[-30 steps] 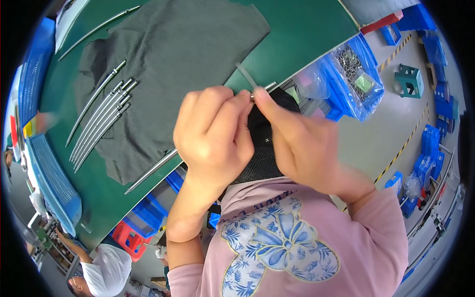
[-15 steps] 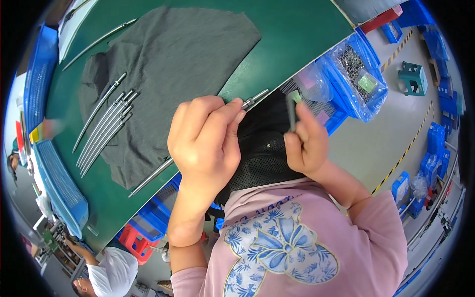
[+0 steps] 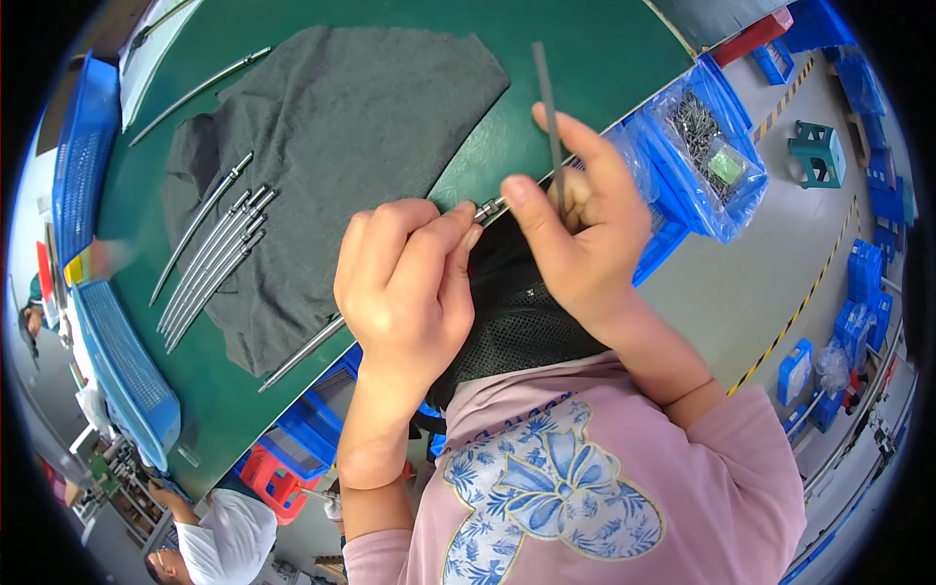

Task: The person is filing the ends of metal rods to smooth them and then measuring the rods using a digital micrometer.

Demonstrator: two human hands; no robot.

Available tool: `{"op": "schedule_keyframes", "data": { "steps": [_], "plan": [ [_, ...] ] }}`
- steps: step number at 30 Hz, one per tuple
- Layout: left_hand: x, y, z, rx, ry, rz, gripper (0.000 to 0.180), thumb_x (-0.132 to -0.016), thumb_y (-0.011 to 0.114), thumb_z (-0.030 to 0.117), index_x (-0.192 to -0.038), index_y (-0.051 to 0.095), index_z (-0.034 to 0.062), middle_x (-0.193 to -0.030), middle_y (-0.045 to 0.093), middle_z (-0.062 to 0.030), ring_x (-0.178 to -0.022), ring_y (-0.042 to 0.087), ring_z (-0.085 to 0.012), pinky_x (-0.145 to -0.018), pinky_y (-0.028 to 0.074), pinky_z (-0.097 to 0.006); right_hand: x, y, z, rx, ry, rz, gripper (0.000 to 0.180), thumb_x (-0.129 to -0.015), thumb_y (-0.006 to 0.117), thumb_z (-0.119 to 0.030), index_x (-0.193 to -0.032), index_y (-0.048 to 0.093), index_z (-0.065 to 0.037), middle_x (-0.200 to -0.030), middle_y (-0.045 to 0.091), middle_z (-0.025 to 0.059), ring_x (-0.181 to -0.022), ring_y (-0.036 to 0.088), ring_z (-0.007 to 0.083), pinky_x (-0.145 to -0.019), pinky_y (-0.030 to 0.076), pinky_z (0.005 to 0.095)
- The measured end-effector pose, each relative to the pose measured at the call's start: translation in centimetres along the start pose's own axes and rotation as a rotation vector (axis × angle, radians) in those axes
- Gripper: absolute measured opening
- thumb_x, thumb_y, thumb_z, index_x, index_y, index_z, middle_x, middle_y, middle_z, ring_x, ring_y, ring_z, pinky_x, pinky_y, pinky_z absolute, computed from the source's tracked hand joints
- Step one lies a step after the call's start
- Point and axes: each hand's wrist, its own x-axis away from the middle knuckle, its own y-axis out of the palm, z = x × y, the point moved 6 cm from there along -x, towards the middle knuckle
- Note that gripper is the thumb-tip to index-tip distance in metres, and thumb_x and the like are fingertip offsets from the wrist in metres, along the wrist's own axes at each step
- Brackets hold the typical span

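Observation:
My left hand (image 3: 402,292) is closed around a slender steel rod (image 3: 304,353), which slants across the table's near edge. The rod's stepped, collared end (image 3: 490,210) sticks out past my thumb and forefinger. In my right hand (image 3: 590,219) is a thin dark grey stick (image 3: 545,88), held nearly upright with its lower end among my curled fingers. My right thumb and fingers are close to the rod's collared end; whether they touch it I cannot tell. Several similar steel rods (image 3: 210,263) lie side by side on a dark grey cloth (image 3: 341,117), left of my hands.
The green table (image 3: 585,49) carries another rod (image 3: 200,93) at the far left. Blue baskets (image 3: 127,361) line its left edge. At the right, a blue bin (image 3: 746,210) holds small metal parts in plastic. A person in white (image 3: 229,531) works at the lower left.
My right hand has moved left and up toward the rod's end, and the grey stick has swung up above the table. My left hand still grips the rod, barely moved.

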Motion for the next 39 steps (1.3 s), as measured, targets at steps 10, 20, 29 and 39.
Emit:
{"op": "schedule_keyframes", "data": {
  "steps": [10,20,29,39],
  "plan": [
    [0.3,0.1,0.2,-0.047,0.010,0.038,0.019,-0.064,0.074,0.001,-0.080,0.066,0.0046,-0.074,0.056,-0.0053,-0.061,0.051,-0.0211,-0.052,0.041,-0.031,0.5,-1.0,-1.1,0.170,-0.018,0.004,0.022,-0.069,0.077,-0.007,-0.089,0.067,-0.004,-0.046,0.040,-0.0047,-0.038,0.037,0.0031,-0.038,0.027,0.0214],
    [0.8,0.3,0.3,-0.105,0.072,0.092,0.019,-0.065,0.074,0.005,-0.081,0.066,0.0051,-0.075,0.057,-0.0048,-0.061,0.052,-0.0211,-0.052,0.042,-0.031,0.6,-0.5,-1.3,0.141,-0.036,-0.002,0.016,-0.071,0.075,-0.004,-0.083,0.065,-0.003,-0.047,0.046,-0.0034,-0.039,0.040,0.0021,-0.038,0.028,0.0202],
    [0.7,0.5,0.2,-0.075,0.056,0.074,0.020,-0.064,0.073,0.003,-0.081,0.064,0.0048,-0.077,0.055,-0.0055,-0.063,0.052,-0.0222,-0.053,0.042,-0.032,0.8,-0.7,-0.6,0.156,-0.203,0.082,0.016,-0.075,0.070,0.006,-0.088,0.068,-0.002,-0.055,0.045,-0.0094,-0.046,0.034,-0.0031,-0.043,0.024,0.0161],
    [0.3,0.1,0.0,0.021,0.059,0.008,0.021,-0.064,0.074,0.000,-0.082,0.063,0.0040,-0.076,0.054,-0.0057,-0.062,0.051,-0.0223,-0.053,0.042,-0.032,0.3,-0.6,0.9,-0.076,0.065,-0.235,0.018,-0.078,0.073,-0.002,-0.094,0.065,-0.001,-0.055,0.045,-0.0068,-0.048,0.035,-0.0020,-0.043,0.023,0.0187]
  ]
}}
